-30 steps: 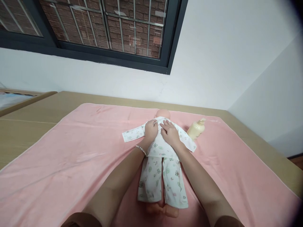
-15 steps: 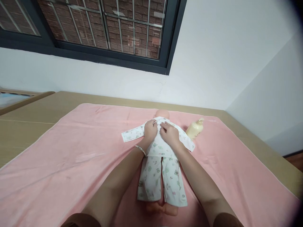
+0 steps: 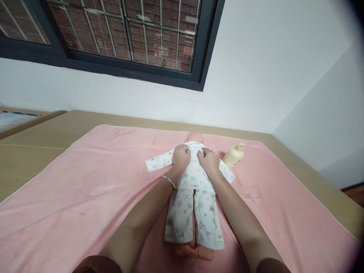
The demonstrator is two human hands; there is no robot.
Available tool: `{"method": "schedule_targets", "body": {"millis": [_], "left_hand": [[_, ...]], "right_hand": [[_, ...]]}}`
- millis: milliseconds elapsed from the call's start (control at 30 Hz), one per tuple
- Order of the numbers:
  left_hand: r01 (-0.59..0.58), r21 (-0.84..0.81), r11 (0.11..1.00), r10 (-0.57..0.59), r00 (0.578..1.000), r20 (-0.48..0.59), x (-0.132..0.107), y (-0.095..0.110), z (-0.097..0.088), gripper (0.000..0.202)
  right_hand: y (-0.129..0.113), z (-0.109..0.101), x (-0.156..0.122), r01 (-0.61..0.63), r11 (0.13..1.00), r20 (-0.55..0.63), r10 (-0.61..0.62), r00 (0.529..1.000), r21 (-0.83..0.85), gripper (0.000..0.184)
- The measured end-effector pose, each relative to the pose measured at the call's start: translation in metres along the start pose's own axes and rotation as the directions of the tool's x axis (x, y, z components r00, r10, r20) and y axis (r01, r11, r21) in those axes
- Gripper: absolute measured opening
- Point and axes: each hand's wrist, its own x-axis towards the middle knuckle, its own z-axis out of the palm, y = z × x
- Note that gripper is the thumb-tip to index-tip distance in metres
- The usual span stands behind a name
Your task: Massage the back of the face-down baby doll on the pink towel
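Brown cuffs (image 3: 98,264) ring your arms above a doll (image 3: 196,178) stretched lengthwise on a soft, creased pink blanket (image 3: 85,182). Its smooth feet (image 3: 204,253) show below straight-cut white trousers (image 3: 180,220) dotted with small greenish prints; the matching thin cloth top spreads its sleeves outward. A slim silvery bangle (image 3: 168,181) circles your left wrist. Your left hand (image 3: 181,156) and right hand (image 3: 209,161) rest on the upper body, fingers bent; whether either pinches cloth cannot be told. A rounded, glossy cream bottle (image 3: 233,156) sits beside one sleeve. Beyond the doll's bare, round head (image 3: 195,137) rises a white wall (image 3: 241,76).
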Motion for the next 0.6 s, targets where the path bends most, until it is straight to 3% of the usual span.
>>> {"method": "schedule_targets", "body": {"millis": [167, 267, 467, 600], "left_hand": [[-0.013, 0.024, 1.000, 0.012, 0.999, 0.040, 0.004, -0.002, 0.004, 0.031], [-0.039, 0.021, 0.999, 0.037, 0.997, 0.070, 0.006, -0.006, 0.009, 0.033], [-0.107, 0.029, 0.994, 0.103, 0.989, 0.105, 0.010, -0.011, 0.014, 0.034], [-0.119, -0.001, 0.993, 0.119, 0.990, 0.076, 0.008, -0.011, 0.015, 0.033]], "right_hand": [[0.004, 0.005, 0.004, -0.063, 0.996, -0.058, 0.066, 0.996, 0.055, 0.037], [0.011, 0.011, 0.010, -0.016, 0.996, -0.056, 0.021, 0.998, 0.083, 0.038], [0.022, 0.019, 0.018, 0.077, 0.994, 0.064, -0.082, 0.995, 0.081, 0.041], [0.025, 0.021, 0.019, 0.133, 0.987, 0.081, -0.141, 0.987, 0.094, 0.040]]}}
